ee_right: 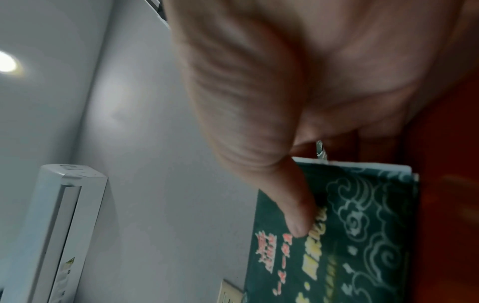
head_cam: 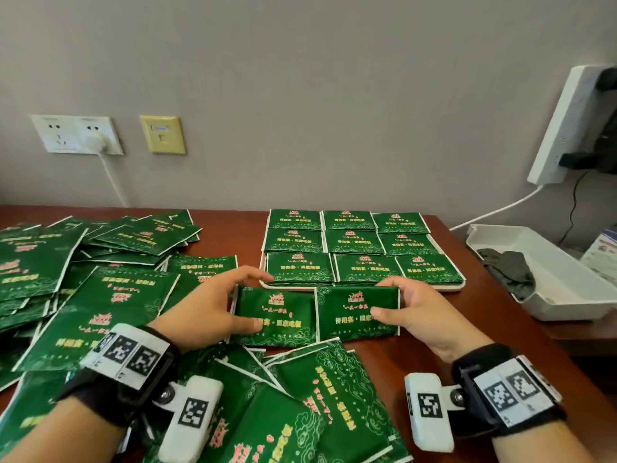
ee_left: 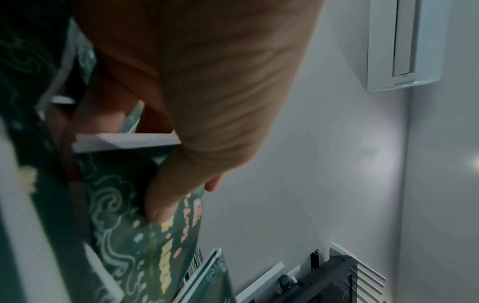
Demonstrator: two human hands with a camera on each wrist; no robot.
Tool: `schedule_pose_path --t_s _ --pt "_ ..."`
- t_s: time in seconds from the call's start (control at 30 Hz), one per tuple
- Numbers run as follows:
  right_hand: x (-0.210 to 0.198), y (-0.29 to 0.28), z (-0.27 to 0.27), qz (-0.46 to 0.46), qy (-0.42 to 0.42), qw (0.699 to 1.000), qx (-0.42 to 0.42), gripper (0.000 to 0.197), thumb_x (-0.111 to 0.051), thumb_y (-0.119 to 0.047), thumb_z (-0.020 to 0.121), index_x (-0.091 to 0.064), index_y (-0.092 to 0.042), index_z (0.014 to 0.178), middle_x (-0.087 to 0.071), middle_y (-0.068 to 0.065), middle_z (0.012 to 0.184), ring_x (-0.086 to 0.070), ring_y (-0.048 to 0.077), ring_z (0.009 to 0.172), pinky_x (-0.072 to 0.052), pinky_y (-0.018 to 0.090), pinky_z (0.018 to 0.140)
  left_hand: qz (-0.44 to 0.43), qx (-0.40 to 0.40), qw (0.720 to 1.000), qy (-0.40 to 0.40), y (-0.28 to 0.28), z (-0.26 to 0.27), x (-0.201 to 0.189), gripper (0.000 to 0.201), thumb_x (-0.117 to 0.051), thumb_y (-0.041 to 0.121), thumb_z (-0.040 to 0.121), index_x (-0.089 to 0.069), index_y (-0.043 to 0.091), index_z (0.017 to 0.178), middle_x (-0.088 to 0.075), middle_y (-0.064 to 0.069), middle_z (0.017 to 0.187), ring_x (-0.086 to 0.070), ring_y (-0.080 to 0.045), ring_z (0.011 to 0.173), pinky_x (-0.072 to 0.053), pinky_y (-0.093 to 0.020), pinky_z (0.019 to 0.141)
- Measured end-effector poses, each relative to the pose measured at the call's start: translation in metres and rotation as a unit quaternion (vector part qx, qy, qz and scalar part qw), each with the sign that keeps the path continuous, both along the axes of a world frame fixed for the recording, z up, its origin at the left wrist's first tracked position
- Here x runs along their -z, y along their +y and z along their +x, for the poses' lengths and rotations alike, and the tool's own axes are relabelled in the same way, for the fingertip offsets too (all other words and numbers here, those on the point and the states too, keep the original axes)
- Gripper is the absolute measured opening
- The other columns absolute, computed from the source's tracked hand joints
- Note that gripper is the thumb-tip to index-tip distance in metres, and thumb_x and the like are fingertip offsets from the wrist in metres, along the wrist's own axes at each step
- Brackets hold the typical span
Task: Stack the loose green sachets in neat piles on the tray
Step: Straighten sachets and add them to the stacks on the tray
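Note:
Two small piles of green sachets lie side by side just in front of the tray [head_cam: 457,286]. My left hand [head_cam: 213,305] grips the left pile [head_cam: 277,317], thumb on top and fingers over its far edge; the same pile [ee_left: 145,235] fills the left wrist view. My right hand [head_cam: 410,309] grips the right pile [head_cam: 354,312], thumb pressing its face; the right wrist view has that pile [ee_right: 350,235] under the thumb. On the tray several neat piles of sachets [head_cam: 359,243] sit in rows.
A big loose heap of green sachets [head_cam: 83,262] covers the table's left and front. A white plastic bin [head_cam: 551,272] with a dark cloth stands at the right. Wall sockets [head_cam: 76,133] and a white cable are behind; bare wood lies right of my right hand.

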State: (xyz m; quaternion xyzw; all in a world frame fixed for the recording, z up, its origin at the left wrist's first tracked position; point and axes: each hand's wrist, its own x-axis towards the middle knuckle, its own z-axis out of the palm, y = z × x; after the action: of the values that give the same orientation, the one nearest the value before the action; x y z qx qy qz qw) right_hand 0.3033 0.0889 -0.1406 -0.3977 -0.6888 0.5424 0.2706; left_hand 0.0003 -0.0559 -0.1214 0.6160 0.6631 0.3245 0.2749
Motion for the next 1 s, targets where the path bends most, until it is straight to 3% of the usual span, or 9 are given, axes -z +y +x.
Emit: schedule_pose_path --t_s 0.17,0.27,0.4,0.5,0.57,0.73,0.83,0.9,1.0 --pt "-0.005 -0.002 0.0 0.006 0.054 0.998 0.021 0.028 -0.069 0.004 0.088 -0.063 -0.009 0.113 -0.075 0.011 0.106 -0.07 0.022 0.098 -0.057 0.037 0.091 0.067 -0.041 0.995 -0.068 -0.001 0.005 -0.006 0.048 -0.077 0.005 0.081 -0.07 0.041 0.112 -0.073 0.014 0.107 -0.073 -0.012 0.092 -0.061 -0.03 0.077" --pt "-0.019 0.007 0.005 -0.003 0.113 0.992 0.064 0.039 -0.068 0.005 0.088 -0.058 -0.016 0.12 -0.076 0.009 0.105 -0.072 0.024 0.095 -0.059 0.038 0.079 0.112 -0.081 0.986 -0.089 0.009 0.01 -0.017 0.045 -0.077 0.006 0.081 -0.071 0.036 0.114 -0.073 0.01 0.104 -0.073 -0.011 0.087 -0.06 -0.024 0.071" --pt "-0.05 0.048 0.017 0.02 0.125 0.988 0.092 0.039 -0.07 0.003 0.089 -0.063 -0.022 0.117 -0.077 0.006 0.096 -0.074 0.022 0.087 -0.059 0.038 0.062 0.123 -0.061 0.981 -0.137 0.045 0.028 -0.044 0.041 -0.075 0.002 0.083 -0.072 0.03 0.113 -0.076 0.005 0.099 -0.074 -0.013 0.083 -0.059 -0.024 0.07" --pt "-0.07 0.091 0.028 0.027 0.118 0.986 0.119 0.035 -0.072 0.003 0.086 -0.066 -0.021 0.112 -0.077 0.007 0.093 -0.074 0.022 0.083 -0.061 0.043 0.066 0.103 -0.061 0.973 -0.195 0.09 0.046 -0.065 0.039 -0.072 -0.005 0.084 -0.072 0.023 0.113 -0.077 -0.006 0.097 -0.075 -0.02 0.085 -0.061 -0.03 0.074" --pt "-0.075 0.118 0.038 0.035 0.11 0.983 0.142 0.037 -0.074 0.002 0.085 -0.065 -0.02 0.113 -0.077 0.005 0.092 -0.074 0.022 0.081 -0.06 0.04 0.065 0.092 -0.065 0.97 -0.217 0.124 0.059 -0.076 0.037 -0.071 -0.006 0.085 -0.072 0.018 0.114 -0.077 -0.011 0.094 -0.074 -0.018 0.08 -0.06 -0.027 0.07" --pt "-0.061 0.164 0.073 -0.01 0.071 0.984 0.165 0.032 -0.075 0.0 0.086 -0.06 -0.01 0.112 -0.076 0.004 0.086 -0.07 0.018 0.069 -0.048 0.026 0.044 0.053 -0.072 0.965 -0.245 0.213 0.091 -0.088 0.029 -0.072 -0.001 0.086 -0.074 0.021 0.105 -0.073 -0.002 0.076 -0.067 -0.013 0.067 -0.052 -0.023 0.059" --pt "-0.051 0.169 0.093 -0.039 0.039 0.989 0.138 0.032 -0.077 0.002 0.082 -0.06 -0.007 0.108 -0.077 0.008 0.087 -0.073 0.023 0.075 -0.055 0.033 0.054 -0.008 -0.045 0.978 -0.203 0.258 0.11 -0.082 0.026 -0.073 0.007 0.087 -0.073 0.023 0.108 -0.075 -0.004 0.082 -0.065 -0.013 0.066 -0.048 -0.021 0.05" --pt "-0.043 0.17 0.099 -0.047 0.012 0.991 0.124 0.035 -0.079 0.005 0.079 -0.061 -0.004 0.107 -0.077 0.011 0.089 -0.074 0.028 0.081 -0.059 0.04 0.066 -0.039 -0.027 0.988 -0.147 0.281 0.123 -0.073 0.026 -0.074 0.009 0.087 -0.073 0.022 0.11 -0.076 -0.007 0.088 -0.069 -0.016 0.071 -0.054 -0.023 0.056" --pt "-0.029 0.174 0.1 -0.041 -0.054 0.991 0.119 0.038 -0.085 0.004 0.073 -0.062 -0.006 0.101 -0.078 0.007 0.085 -0.075 0.024 0.079 -0.057 0.038 0.067 -0.072 -0.015 0.995 -0.074 0.305 0.138 -0.057 0.03 -0.075 0.014 0.087 -0.07 0.02 0.116 -0.077 -0.009 0.094 -0.074 -0.024 0.085 -0.061 -0.036 0.077"
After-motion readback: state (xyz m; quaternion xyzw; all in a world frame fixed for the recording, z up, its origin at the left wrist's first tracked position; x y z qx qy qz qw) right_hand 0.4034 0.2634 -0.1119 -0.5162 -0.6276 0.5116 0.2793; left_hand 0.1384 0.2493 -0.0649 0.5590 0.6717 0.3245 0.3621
